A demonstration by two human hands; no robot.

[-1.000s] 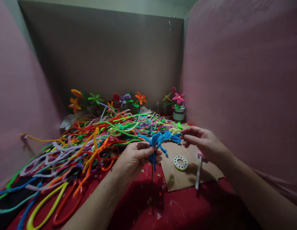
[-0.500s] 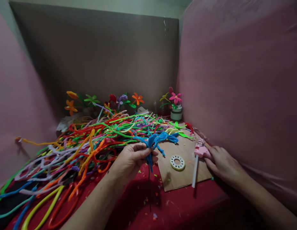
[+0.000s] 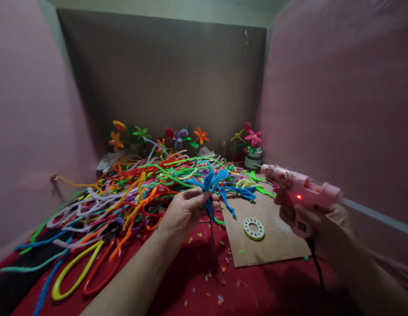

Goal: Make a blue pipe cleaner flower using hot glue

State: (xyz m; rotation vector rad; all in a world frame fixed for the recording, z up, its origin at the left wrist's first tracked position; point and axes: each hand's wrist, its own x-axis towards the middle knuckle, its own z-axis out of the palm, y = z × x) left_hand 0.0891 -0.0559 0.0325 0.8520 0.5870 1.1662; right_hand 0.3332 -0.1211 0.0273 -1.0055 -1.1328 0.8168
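Between the thumb and fingers of my left hand (image 3: 187, 208) is a blue pipe-cleaner flower (image 3: 209, 184), its petals upward and a thin dark stem hanging below. More blue pipe-cleaner petals (image 3: 245, 192) lie just right of it, at the board's far left part. My right hand (image 3: 322, 224) is wrapped round the handle of a pink hot glue gun (image 3: 299, 188), raised over the board's right side. The gun's nozzle points left, its red light glows, and a clear glue stick (image 3: 381, 215) sticks out of its back.
A big tangle of coloured pipe cleaners (image 3: 125, 193) covers the left of the red cloth (image 3: 197, 281). A wooden board (image 3: 273, 245) bears a round white-and-yellow spool (image 3: 254, 228). Finished flowers (image 3: 201, 135) and a jar (image 3: 253, 159) stand at the back. Pink sheets (image 3: 342, 105) hang at both sides.
My right hand has lifted the glue gun off the board and turned its nozzle to the left. My left hand keeps hold of the blue flower. The view has shifted slightly left.
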